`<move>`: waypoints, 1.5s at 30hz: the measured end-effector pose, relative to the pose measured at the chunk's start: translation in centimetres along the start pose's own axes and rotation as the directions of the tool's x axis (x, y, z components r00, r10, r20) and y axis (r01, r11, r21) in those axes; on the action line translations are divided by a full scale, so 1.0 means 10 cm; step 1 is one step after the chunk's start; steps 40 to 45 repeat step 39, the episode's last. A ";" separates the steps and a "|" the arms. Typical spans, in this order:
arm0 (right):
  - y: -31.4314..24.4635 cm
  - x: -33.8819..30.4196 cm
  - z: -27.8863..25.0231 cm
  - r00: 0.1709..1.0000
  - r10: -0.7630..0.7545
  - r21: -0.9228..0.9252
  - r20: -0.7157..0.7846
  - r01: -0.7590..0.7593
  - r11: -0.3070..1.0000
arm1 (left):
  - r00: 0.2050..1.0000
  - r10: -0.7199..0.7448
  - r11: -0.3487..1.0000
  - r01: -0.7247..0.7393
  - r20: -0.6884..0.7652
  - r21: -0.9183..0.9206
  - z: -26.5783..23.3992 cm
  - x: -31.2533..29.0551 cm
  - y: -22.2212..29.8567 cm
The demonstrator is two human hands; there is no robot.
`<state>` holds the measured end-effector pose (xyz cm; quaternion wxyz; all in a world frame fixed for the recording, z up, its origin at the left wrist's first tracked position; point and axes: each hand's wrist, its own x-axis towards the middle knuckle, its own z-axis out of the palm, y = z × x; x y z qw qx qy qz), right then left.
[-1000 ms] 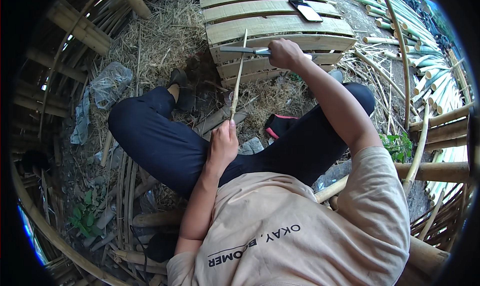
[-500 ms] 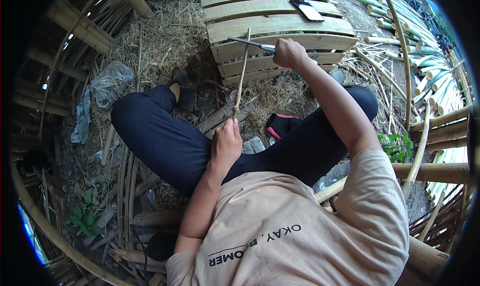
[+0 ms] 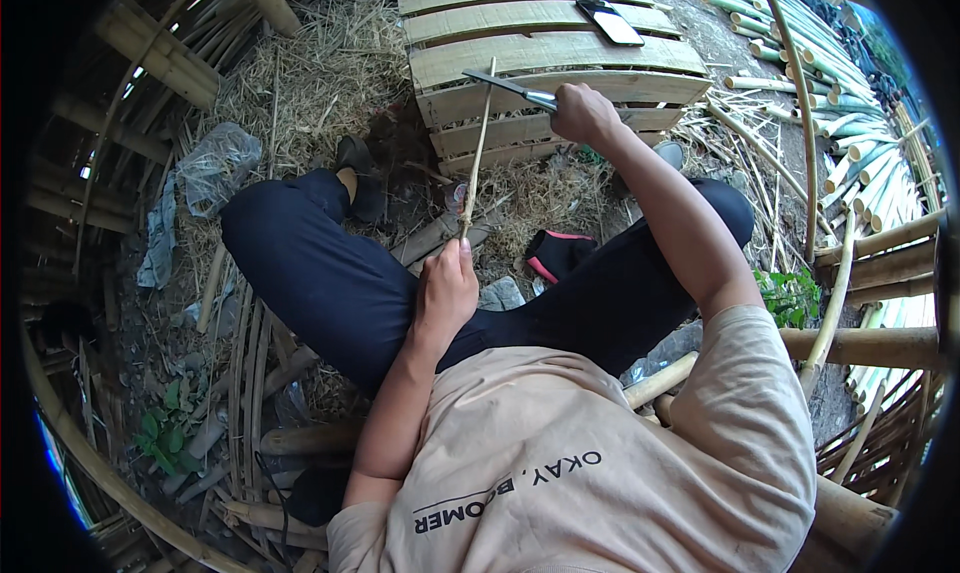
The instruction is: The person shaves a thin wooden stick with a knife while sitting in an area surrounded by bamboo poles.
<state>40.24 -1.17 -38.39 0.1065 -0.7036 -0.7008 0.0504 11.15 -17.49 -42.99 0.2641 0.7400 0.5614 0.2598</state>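
Observation:
My left hand (image 3: 447, 291) is closed around the near end of a thin, pale bamboo stick (image 3: 478, 158). The stick points away from me, its far end in front of a slatted wooden crate (image 3: 470, 65). In my right hand (image 3: 583, 113), fingers wrapped, is the handle of a knife (image 3: 515, 88). Its metal blade crosses the stick close to the far tip and looks to be touching it. Most of the knife's handle is hidden by my fingers.
A phone (image 3: 610, 23) lies on the crate. Between my legs are a black and pink cloth item (image 3: 558, 255) and a grey stone (image 3: 501, 294). Straw and clear plastic (image 3: 220, 168) cover ground to the left. Cut bamboo poles (image 3: 865, 178) are piled at right; an upright pole (image 3: 800, 103) stands nearer.
The knife blade has tilted slightly, its tip a little higher and further right. The stick and my left hand have barely moved.

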 end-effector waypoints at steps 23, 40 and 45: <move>-0.13 -0.04 -0.01 0.999 0.019 -0.073 -0.033 -0.021 0.997 | 0.999 -0.040 0.987 0.037 0.020 0.158 0.00 -0.01 0.03; -0.10 0.01 0.02 0.989 -0.147 -0.143 -0.017 0.143 0.979 | 0.998 -0.053 0.987 0.048 0.025 0.153 0.01 -0.02 -0.01; -0.10 0.01 0.02 0.989 -0.147 -0.143 -0.017 0.143 0.979 | 0.998 -0.053 0.987 0.048 0.025 0.153 0.01 -0.02 -0.01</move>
